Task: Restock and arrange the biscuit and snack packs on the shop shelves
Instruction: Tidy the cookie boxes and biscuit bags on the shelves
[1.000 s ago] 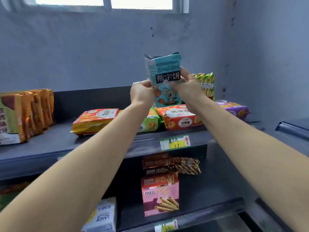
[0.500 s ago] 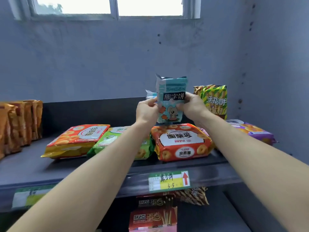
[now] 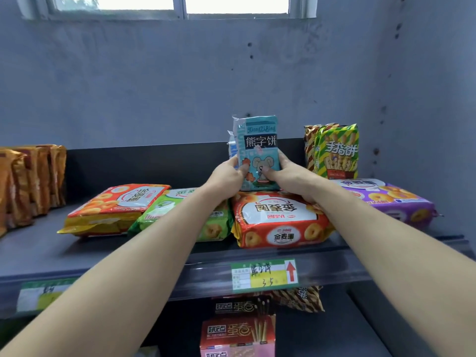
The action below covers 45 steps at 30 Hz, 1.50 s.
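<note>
Your left hand [image 3: 228, 176] and right hand [image 3: 286, 176] grip the teal bear-biscuit pack [image 3: 260, 140] by its lower sides, upright at the back of the upper shelf [image 3: 128, 253], just behind the red ring-biscuit pack [image 3: 278, 220].

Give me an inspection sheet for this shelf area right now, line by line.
Surface: dark top shelf, price tag on its front edge.
Job's things: teal pack upright behind red pack; orange pack, green pack, purple pack lie flat; striped packs upright right; brown packs upright left.
Clutter: nothing seen.
Grippers: left hand and right hand grip the teal pack's sides.
Cables: nothing seen.
Surroundings: grey wall, window above; pink box on lower shelf.
</note>
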Tool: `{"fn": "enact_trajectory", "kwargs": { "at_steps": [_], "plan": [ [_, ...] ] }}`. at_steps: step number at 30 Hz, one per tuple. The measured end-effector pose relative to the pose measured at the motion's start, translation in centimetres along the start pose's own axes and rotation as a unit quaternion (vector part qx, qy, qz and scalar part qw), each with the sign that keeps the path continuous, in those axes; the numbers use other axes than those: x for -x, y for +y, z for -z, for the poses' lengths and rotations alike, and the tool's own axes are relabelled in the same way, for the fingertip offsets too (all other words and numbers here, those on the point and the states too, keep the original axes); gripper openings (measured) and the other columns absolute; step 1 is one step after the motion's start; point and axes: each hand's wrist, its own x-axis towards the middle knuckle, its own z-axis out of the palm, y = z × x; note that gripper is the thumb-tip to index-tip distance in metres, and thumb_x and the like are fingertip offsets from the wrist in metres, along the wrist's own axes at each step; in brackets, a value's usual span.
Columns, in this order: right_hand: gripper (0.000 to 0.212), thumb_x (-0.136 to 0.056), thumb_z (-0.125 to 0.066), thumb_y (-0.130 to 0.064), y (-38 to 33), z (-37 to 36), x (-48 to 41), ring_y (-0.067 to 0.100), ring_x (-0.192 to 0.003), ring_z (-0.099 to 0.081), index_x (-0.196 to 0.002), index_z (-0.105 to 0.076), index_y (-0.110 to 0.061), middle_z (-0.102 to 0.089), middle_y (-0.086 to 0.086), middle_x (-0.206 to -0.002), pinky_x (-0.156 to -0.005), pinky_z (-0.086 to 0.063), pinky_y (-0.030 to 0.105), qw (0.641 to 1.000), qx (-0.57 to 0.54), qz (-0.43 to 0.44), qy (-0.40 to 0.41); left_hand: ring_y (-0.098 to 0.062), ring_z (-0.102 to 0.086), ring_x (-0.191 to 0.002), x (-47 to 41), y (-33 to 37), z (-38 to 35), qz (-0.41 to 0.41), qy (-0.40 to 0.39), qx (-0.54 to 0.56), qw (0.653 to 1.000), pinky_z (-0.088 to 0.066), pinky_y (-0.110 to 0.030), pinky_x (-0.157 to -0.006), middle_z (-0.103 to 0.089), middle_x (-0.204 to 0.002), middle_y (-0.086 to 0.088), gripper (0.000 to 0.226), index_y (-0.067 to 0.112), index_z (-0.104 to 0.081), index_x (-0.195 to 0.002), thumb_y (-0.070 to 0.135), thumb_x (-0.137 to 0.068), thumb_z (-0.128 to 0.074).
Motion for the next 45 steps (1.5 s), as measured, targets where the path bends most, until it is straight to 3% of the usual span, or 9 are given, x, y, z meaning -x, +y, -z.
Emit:
{"fn": "enact_trajectory", "kwargs": {
  "at_steps": [4, 15, 19, 23, 28, 34, 39, 42, 45],
  "plan": [
    [0.058, -0.097, -0.049, -0.022, -1.1, -1.5, 0.4, 0.017, -0.114, -0.054, -0.146, -0.02, -0.035, -0.054, -0.003, -0.128, -0.094, -0.048, 0.032, 1.0, 0.003, 0.005, 0.022, -0.016, -0.06, -0.106, 0.3, -0.6, 1.3, 0.002, 0.012, 0.018, 1.0, -0.049, -0.03, -0.093, -0.06, -0.125, 0.001, 0.035, 0.027, -0.047, -0.134, 0.028, -0.1, -0.04],
    [0.062, -0.094, -0.054, -0.024, -3.2, -5.3, -0.2, 0.021, -0.119, -0.053, -0.147, -0.023, -0.033, -0.054, 0.0, -0.133, -0.103, -0.045, 0.041, 0.999, 0.009, -0.019, 0.037, -0.019, -0.062, -0.106, 1.1, -2.1, 4.9, 0.024, 0.006, -0.011, 1.0, -0.051, -0.032, -0.091, -0.063, -0.123, 0.0, 0.032, 0.024, -0.051, -0.131, 0.024, -0.1, -0.042],
    [0.064, -0.095, -0.054, -0.021, -2.3, -4.1, 0.2, 0.021, -0.119, -0.053, -0.148, -0.021, -0.031, -0.054, 0.001, -0.132, -0.101, -0.046, 0.04, 0.997, 0.014, -0.038, 0.07, -0.015, -0.06, -0.1, 1.1, -0.9, 3.9, 0.026, -0.033, -0.055, 0.998, -0.049, -0.024, -0.078, -0.062, -0.122, 0.001, 0.039, 0.027, -0.048, -0.134, 0.015, -0.097, -0.047],
    [0.06, -0.095, -0.053, -0.017, -1.1, -2.7, 1.1, 0.023, -0.116, -0.055, -0.146, -0.025, -0.033, -0.055, 0.001, -0.128, -0.097, -0.049, 0.039, 0.994, -0.015, -0.045, 0.104, -0.011, -0.059, -0.087, 1.2, 0.3, 2.4, 0.024, -0.064, -0.064, 0.996, -0.046, -0.016, -0.057, -0.059, -0.104, 0.005, 0.05, 0.033, -0.041, -0.137, 0.013, -0.093, -0.054],
    [0.054, -0.093, -0.054, -0.013, -0.5, -3.5, 1.3, 0.024, -0.123, -0.051, -0.141, -0.034, -0.029, -0.056, 0.002, -0.131, -0.104, -0.043, 0.042, 0.984, -0.05, -0.041, 0.167, -0.013, -0.057, -0.095, 1.0, 0.8, 1.7, 0.01, -0.077, -0.084, 0.993, -0.047, -0.024, -0.078, -0.06, -0.117, 0.002, 0.057, 0.031, -0.036, -0.138, 0.012, -0.089, -0.058],
    [0.052, -0.094, -0.048, -0.013, -2.7, -7.2, 0.6, 0.026, -0.121, -0.052, -0.142, -0.033, -0.028, -0.055, 0.006, -0.13, -0.099, -0.043, 0.035, 0.975, -0.048, -0.034, 0.214, -0.016, -0.058, -0.094, 1.2, 0.1, 3.7, 0.046, -0.022, -0.054, 0.997, -0.047, -0.025, -0.077, -0.062, -0.112, 0.002, 0.045, 0.024, -0.051, -0.128, 0.006, -0.087, -0.058],
    [0.06, -0.094, -0.046, -0.013, -4.4, -10.2, 0.0, 0.029, -0.119, -0.049, -0.146, -0.024, -0.031, -0.048, 0.012, -0.133, -0.1, -0.039, 0.035, 0.978, -0.066, -0.053, 0.189, -0.019, -0.063, -0.092, 1.3, -1.6, 5.6, 0.092, 0.036, -0.057, 0.994, -0.052, -0.028, -0.075, -0.066, -0.113, -0.003, 0.038, 0.018, -0.056, -0.121, 0.006, -0.084, -0.058],
    [0.057, -0.09, -0.049, -0.011, -4.5, -10.3, -0.2, 0.028, -0.121, -0.049, -0.142, -0.032, -0.028, -0.054, 0.009, -0.13, -0.1, -0.043, 0.037, 0.983, -0.054, -0.036, 0.173, -0.016, -0.063, -0.083, 1.6, -2.1, 6.4, 0.103, 0.031, -0.042, 0.993, -0.051, -0.025, -0.063, -0.065, -0.105, -0.001, 0.036, 0.019, -0.056, -0.121, 0.008, -0.087, -0.058],
    [0.051, -0.087, -0.049, -0.008, -4.2, -8.6, 0.2, 0.027, -0.116, -0.053, -0.134, -0.043, -0.026, -0.059, 0.006, -0.125, -0.096, -0.047, 0.037, 0.979, -0.048, -0.031, 0.195, -0.017, -0.065, -0.083, 1.8, -1.4, 5.8, 0.089, 0.015, -0.025, 0.996, -0.053, -0.027, -0.067, -0.065, -0.101, -0.001, 0.031, 0.018, -0.058, -0.118, 0.012, -0.088, -0.061]
  ]
}}
